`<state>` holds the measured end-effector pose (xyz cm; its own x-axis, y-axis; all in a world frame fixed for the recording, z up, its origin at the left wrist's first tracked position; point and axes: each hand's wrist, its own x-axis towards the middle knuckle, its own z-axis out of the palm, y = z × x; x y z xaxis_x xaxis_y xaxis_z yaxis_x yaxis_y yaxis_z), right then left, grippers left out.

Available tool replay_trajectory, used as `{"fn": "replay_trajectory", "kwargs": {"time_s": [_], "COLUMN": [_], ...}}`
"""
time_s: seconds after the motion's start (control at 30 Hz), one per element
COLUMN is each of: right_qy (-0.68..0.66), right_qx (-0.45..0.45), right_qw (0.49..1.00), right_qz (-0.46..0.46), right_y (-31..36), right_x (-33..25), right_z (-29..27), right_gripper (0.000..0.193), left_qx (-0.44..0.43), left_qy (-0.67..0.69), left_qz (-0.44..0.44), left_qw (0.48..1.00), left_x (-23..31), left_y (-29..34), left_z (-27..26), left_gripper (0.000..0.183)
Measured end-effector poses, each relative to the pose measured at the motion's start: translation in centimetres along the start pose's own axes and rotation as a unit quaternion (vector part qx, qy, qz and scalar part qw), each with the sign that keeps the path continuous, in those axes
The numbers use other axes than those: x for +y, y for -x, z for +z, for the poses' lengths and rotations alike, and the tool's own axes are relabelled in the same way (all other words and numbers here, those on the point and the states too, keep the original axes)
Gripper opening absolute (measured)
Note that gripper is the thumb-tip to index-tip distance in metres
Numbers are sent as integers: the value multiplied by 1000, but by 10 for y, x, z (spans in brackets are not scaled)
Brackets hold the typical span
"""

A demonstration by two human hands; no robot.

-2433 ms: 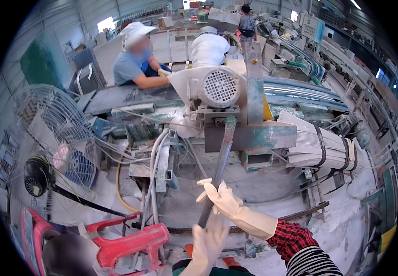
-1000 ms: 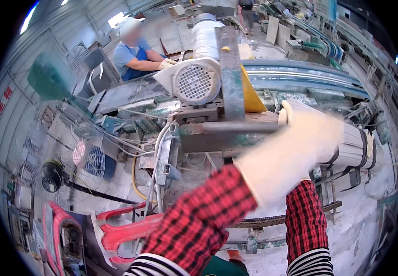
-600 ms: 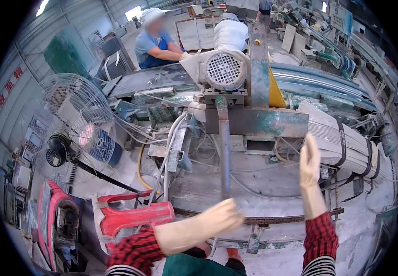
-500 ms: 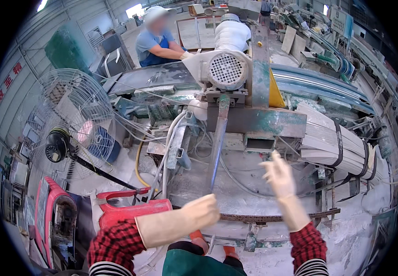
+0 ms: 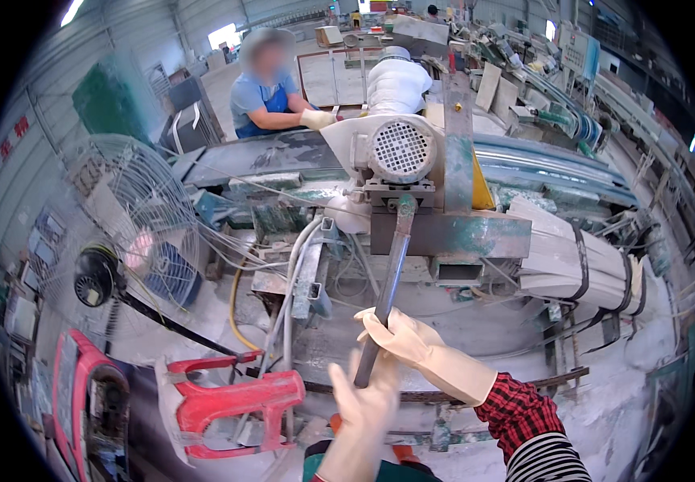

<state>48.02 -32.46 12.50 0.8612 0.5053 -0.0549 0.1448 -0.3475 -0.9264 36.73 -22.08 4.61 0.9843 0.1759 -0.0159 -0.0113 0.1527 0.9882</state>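
Note:
A long metal lever [image 5: 394, 261] slants down toward me from the machine's motor [image 5: 402, 150], which has a round grille. Both my hands wear cream rubber gloves. My right hand [image 5: 408, 337] is closed around the lever's lower part, coming in from the right. My left hand [image 5: 363, 406] is at the lever's bottom end, thumb and fingers apart, somewhat smeared by motion. Whether it touches the lever I cannot tell.
A wire-cage fan [image 5: 134, 225] stands at left, above a red plastic chair [image 5: 239, 402]. Strapped white strips [image 5: 576, 261] lie at right. Across the machine, a co-worker [image 5: 267, 100] in a blue apron leans over a dark slab [image 5: 267, 154]. Hoses and cables [image 5: 295, 265] hang left of the lever.
My right hand has come in from the right and taken hold of the lever. My left hand has gone from a fist near the lever's end to spread fingers. The lever's lower end has shifted slightly.

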Motion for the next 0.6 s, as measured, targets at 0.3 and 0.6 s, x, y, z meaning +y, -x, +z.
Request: {"fn": "replay_trajectory", "kwargs": {"time_s": [0.3,0.6], "right_qy": [261,307], "right_qx": [141,548], "right_qw": [954,778], "right_qz": [-38,-16], "right_y": [-2,-70], "right_x": [-60,144], "right_z": [-114,-297], "right_gripper": [30,38], "left_qx": [288,332], "left_qy": [726,712], "left_qz": [-252,-275], "left_qw": [571,554], "left_x": [66,41], "left_y": [-12,-38], "left_z": [-5,5], "left_gripper": [49,46]}}
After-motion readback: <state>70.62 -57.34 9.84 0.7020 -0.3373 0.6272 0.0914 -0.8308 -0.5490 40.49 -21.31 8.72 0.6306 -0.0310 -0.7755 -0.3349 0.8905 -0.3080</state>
